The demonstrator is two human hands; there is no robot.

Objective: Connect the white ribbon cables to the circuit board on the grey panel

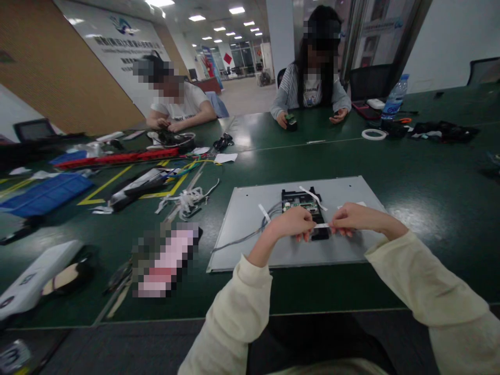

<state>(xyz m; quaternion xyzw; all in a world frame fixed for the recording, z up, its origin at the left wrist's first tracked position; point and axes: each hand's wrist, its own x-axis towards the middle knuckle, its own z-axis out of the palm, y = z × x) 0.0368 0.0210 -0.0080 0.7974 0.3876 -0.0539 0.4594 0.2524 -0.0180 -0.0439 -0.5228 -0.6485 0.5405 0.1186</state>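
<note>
A short white strip [322, 225], which looks like tape, is stretched between my two hands. Its left end is pinched by my left hand [295, 221], its right end by my right hand [353, 217]. Just beneath lies a black frame with a green circuit board [311, 205], partly hidden by my left hand. Another white strip [312, 198] crosses the frame's upper right side. Grey cables [242, 240] run from the board to the left, with a white strip [264, 213] over them. All this rests on a light grey panel [234, 219].
Two people sit across the green table [273, 156]. Left of the panel are a tangle of white strips [189, 202], a phone [172, 260] and a blue tray [47, 192]. A white tape roll [374, 135] and a water bottle [395, 98] stand at the far right.
</note>
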